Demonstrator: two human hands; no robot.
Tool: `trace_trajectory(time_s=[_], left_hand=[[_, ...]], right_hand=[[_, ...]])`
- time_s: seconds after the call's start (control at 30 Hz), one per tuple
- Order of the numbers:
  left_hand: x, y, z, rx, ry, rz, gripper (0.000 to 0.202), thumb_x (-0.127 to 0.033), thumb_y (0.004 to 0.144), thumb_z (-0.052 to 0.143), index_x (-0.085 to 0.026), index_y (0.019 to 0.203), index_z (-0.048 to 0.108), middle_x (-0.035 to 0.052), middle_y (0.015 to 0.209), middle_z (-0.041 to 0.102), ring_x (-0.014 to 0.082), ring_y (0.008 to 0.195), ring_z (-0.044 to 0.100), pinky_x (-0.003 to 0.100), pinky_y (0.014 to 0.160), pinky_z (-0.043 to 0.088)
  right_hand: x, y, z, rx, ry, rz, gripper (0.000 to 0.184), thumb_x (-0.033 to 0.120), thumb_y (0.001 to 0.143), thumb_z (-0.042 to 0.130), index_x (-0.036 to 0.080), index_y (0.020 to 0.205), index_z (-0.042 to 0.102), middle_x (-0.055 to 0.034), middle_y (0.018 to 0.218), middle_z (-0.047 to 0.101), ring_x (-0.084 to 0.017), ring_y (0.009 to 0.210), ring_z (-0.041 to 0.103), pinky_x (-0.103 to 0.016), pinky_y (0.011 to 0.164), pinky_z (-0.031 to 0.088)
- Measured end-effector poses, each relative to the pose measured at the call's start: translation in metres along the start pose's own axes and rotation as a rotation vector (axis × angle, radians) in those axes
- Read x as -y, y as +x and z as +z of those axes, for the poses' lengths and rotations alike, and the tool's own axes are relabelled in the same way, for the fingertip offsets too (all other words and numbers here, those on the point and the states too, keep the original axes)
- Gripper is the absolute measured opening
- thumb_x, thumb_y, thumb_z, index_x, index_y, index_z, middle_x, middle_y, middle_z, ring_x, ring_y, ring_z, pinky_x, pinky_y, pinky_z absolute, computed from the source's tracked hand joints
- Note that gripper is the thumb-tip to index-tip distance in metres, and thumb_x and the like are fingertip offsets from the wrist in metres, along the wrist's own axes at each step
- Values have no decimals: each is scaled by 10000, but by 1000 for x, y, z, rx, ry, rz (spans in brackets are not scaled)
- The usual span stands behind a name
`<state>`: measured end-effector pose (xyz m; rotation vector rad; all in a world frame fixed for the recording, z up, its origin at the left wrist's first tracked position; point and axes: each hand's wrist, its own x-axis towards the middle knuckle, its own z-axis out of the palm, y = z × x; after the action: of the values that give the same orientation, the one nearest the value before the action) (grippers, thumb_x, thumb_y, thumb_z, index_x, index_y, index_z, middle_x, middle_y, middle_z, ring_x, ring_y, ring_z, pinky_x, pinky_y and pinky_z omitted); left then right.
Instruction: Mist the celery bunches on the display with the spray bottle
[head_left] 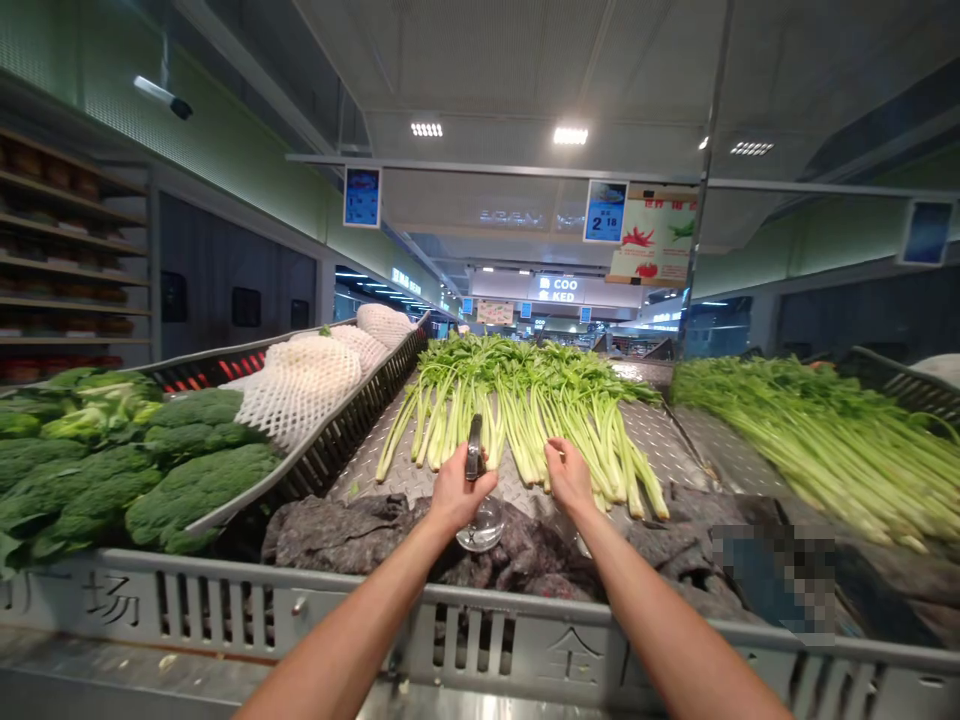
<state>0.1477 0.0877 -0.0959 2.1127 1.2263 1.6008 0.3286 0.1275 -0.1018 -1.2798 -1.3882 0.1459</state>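
Observation:
My left hand (456, 495) is wrapped round the neck of a clear spray bottle (481, 525) with a black spray head, which points forward over the celery. My right hand (568, 475) is closed just in front of the stalk ends, its fingers curled in. Whatever it may grip is hidden; a small clear, shiny patch shows beneath its wrist. Bunches of celery (517, 395) lie side by side, leaves away from me and pale stalk ends toward me, on a patterned metal shelf (360, 475). Dark grey cloth (337, 535) lies crumpled along the front, under both hands.
Broccoli (202, 480) is heaped at left, beside produce in white foam nets (307, 380). A black slatted divider (360, 400) separates them from the celery. A grey crate rim (337, 590) runs along the front. At right, a mirror (795, 430) reflects the celery. Price signs (606, 212) hang above.

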Motion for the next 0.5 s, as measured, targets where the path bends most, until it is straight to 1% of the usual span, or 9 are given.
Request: trace_trajectory(time_s=[0.1,0.23,0.3,0.37,0.43,0.5], left_hand=[[-2,-2,0,-8,23,7,198,-295,645,511,-181,806,494,-15,692,545,135,649,521,240,615,399],[-3,-2,-1,0,21,3,274,-264,637,515,-183,896,476,-26,671,539,133,631,521,250,620,404],[-6,1,0,3,18,11,307,-256,627,523,-178,920,473,-25,676,540,134,629,521,254,618,405],[-11,6,3,2,9,22,316,-259,624,526,-174,925,477,-22,678,542,136,626,523,256,611,406],[-19,13,6,2,-18,44,312,-274,635,518,-173,927,480,-16,686,546,139,634,526,258,608,406],[-28,20,10,-2,-54,58,314,-296,644,514,-174,931,478,-13,691,550,141,641,527,260,609,407]], right_hand=[[-5,7,-9,-21,-72,-3,391,380,731,363,121,952,556,-104,949,576,-171,779,551,-288,738,395],[-23,17,-33,-78,-178,-30,410,379,722,357,122,989,536,-107,971,555,-182,792,542,-299,741,383],[-34,18,-45,-130,-198,20,423,382,713,360,121,998,530,-110,972,554,-194,802,538,-309,752,373],[-42,17,-53,-178,-187,120,443,387,708,351,110,1004,528,-124,973,558,-207,804,534,-321,757,366],[-45,15,-56,-220,-166,184,461,397,707,340,104,1012,524,-133,969,561,-217,805,530,-327,757,361],[-42,12,-55,-245,-149,172,472,402,706,334,103,1024,515,-136,969,560,-221,815,525,-325,755,359]])
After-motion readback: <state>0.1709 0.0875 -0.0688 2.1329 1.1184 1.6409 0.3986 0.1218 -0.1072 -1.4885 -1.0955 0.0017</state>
